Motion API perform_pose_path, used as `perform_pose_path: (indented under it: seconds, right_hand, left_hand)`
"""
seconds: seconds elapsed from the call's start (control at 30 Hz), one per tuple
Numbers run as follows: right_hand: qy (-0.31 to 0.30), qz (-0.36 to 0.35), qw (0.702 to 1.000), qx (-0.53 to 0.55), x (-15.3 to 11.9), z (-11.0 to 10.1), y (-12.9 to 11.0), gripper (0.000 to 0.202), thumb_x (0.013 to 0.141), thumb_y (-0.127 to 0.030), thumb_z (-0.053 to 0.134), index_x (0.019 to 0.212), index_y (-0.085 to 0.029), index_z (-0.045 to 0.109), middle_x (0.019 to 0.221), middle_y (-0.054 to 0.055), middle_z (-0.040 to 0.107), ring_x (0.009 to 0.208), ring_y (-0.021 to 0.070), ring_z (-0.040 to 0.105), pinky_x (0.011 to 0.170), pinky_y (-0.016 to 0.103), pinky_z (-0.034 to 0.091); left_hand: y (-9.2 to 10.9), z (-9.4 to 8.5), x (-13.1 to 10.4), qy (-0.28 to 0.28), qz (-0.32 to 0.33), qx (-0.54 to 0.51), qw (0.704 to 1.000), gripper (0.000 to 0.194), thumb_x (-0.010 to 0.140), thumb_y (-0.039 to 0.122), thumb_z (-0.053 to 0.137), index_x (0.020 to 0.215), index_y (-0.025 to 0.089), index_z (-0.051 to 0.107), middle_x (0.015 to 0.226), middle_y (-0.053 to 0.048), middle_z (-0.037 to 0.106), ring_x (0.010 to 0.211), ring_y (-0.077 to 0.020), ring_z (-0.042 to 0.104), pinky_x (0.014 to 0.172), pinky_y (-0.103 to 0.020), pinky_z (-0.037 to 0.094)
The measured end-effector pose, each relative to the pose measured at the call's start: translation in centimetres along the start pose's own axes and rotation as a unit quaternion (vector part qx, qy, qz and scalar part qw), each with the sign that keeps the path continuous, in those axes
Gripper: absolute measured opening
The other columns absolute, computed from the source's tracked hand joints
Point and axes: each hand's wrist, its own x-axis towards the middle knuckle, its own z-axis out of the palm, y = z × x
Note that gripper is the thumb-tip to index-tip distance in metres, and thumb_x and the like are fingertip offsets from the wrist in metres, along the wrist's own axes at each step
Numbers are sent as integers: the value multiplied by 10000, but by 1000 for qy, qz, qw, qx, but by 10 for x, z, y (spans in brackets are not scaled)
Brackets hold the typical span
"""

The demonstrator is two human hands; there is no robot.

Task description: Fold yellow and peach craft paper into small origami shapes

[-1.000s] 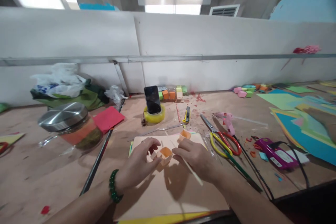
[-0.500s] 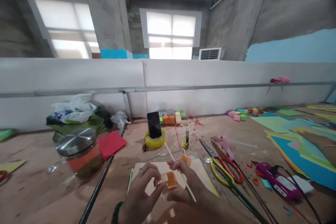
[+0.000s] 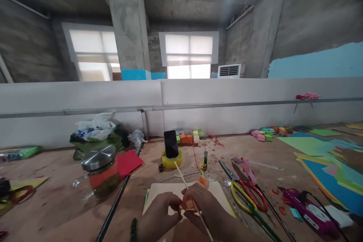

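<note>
Both hands work over a stack of pale paper sheets (image 3: 164,187). The left hand (image 3: 161,213) pinches the near-left side of a small orange paper box (image 3: 188,205), which sits between the two hands above the stack. The right hand (image 3: 205,204) grasps a thin stick (image 3: 181,174), slanted across its fingers, and meets the box from the right; the exact contact of its fingertips is partly hidden. A second orange box (image 3: 203,182) stands just beyond the right hand. Scissors (image 3: 235,178) lie to the right of the stack.
</note>
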Motion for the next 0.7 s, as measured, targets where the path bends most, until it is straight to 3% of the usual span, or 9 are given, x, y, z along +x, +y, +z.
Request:
perform_pose_path:
  seconds: [0.1, 0.23, 0.33, 0.43, 0.53, 0.6, 0.7]
  right_hand:
    - [1, -7, 1000, 3, 1, -5, -7, 211, 788, -168, 634, 975, -209, 544, 1030, 87, 676, 1047, 207, 621, 859, 303, 497]
    - [95, -53, 990, -86, 1, -23, -8, 350, 805, -277, 660, 1111, -208, 504, 1194, 139, 628, 1140, 251, 581, 933, 370, 481]
    - [116, 48, 973, -193, -2, -46, -8, 237, 858, -178, 543, 1093, -205, 528, 1075, 116, 663, 1014, 251, 629, 842, 376, 506]
    - [-2, 179, 946, -270, -9, -69, -12, 263, 819, -92, 519, 1052, -200, 574, 1052, 93, 672, 978, 252, 632, 805, 363, 495]
    - [-118, 283, 894, -326, -16, -80, -16, 351, 759, 26, 499, 1025, -172, 614, 1089, 111, 673, 1009, 249, 617, 792, 323, 466]
    - [-181, 328, 860, -347, -22, -79, -16, 412, 679, 91, 522, 992, -151, 637, 1054, 130, 685, 995, 254, 617, 780, 306, 449]
    - [-232, 356, 838, -342, -30, -71, -15, 401, 632, 101, 586, 953, -126, 662, 1003, 156, 693, 966, 265, 629, 791, 304, 445]
  left_hand:
    - [1, 0, 1, -36, -33, -45, 998, 171, 581, 102, 582, 701, 165, 687, 736, -14, 690, 740, -183, 593, 712, -271, 433]
    - [4, -6, 5, -30, -62, -188, 980, 157, 553, 190, 675, 707, 170, 699, 783, -11, 681, 771, -186, 561, 724, -281, 407]
    - [9, -17, 6, -38, -85, -353, 931, 199, 563, 300, 732, 695, 156, 696, 702, -5, 645, 702, -161, 546, 664, -264, 387]
    - [12, -26, 4, 14, -135, -466, 874, 215, 561, 267, 788, 732, 165, 709, 751, -3, 663, 744, -139, 586, 654, -221, 390]
    - [11, -32, 6, 82, -184, -541, 817, 273, 580, 207, 821, 834, 184, 725, 762, 2, 697, 722, -119, 626, 647, -196, 429]
    - [10, -35, 10, 117, -198, -567, 791, 207, 616, 125, 795, 802, 173, 718, 753, -7, 717, 688, -115, 649, 633, -190, 454]
    - [12, -42, 18, 150, -212, -586, 768, 188, 659, 31, 743, 785, 167, 712, 728, -5, 731, 648, -103, 665, 599, -170, 474]
